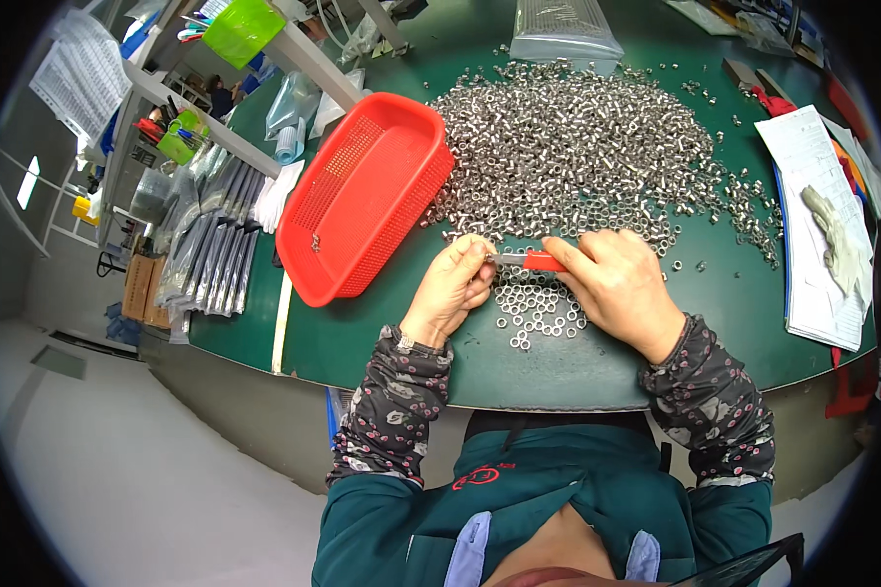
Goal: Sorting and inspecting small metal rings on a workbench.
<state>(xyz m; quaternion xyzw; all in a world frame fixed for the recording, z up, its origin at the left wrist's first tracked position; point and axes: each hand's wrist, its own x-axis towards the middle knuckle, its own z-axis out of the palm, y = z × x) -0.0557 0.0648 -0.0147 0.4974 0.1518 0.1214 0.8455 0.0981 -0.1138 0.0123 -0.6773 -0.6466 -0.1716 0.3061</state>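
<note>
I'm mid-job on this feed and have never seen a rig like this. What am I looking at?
There's no machine: a wide fisheye camera on a person's head looks down, so straight edges bend. The right hand holds a red-handled tool. The left hand is at its grey tip; whether it grips a part is too small to tell. On the green table are a heap of metal parts, loose rings and a red basket.

The rings [568, 152] look glossy metal, the basket [398, 220] smooth plastic.
</note>
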